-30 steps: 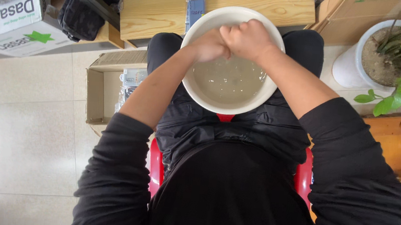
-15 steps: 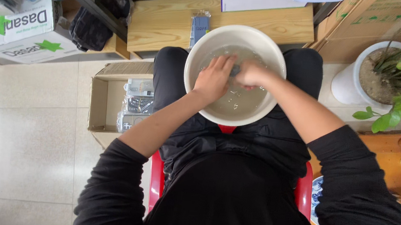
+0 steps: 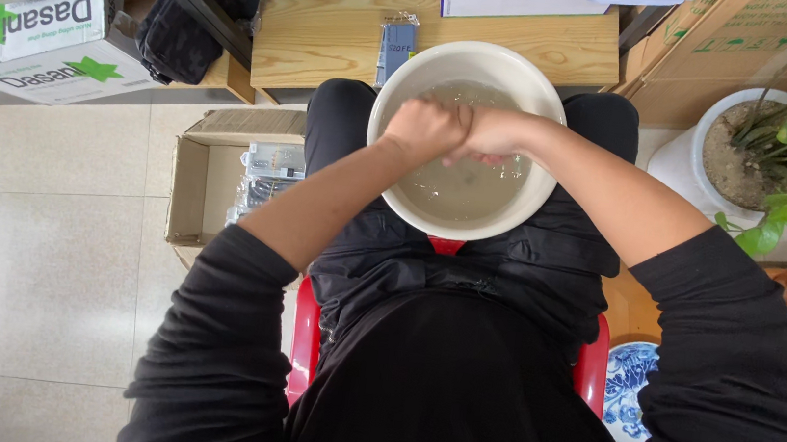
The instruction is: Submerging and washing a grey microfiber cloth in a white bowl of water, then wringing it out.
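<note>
A white round bowl (image 3: pixel 477 53) rests on my lap and holds cloudy greyish water (image 3: pixel 455 197). My left hand (image 3: pixel 424 128) and my right hand (image 3: pixel 494 132) are pressed together knuckle to knuckle just above the water, at the bowl's far half. The fingers of both are curled in. Nothing shows between them, and their undersides are hidden. My black sleeves are pushed up to the elbows. I sit on a red stool (image 3: pixel 306 339).
A low wooden table (image 3: pixel 335 42) with a small blue packet (image 3: pixel 397 44) stands just beyond the bowl. An open cardboard box (image 3: pixel 189 178) sits on the tiled floor at left, a white carton (image 3: pixel 30 32) farther left. A potted plant (image 3: pixel 717 154) and a blue-patterned plate (image 3: pixel 626 391) are at right.
Both hands have come up out of the water and closed against each other. The view has shifted slightly.
</note>
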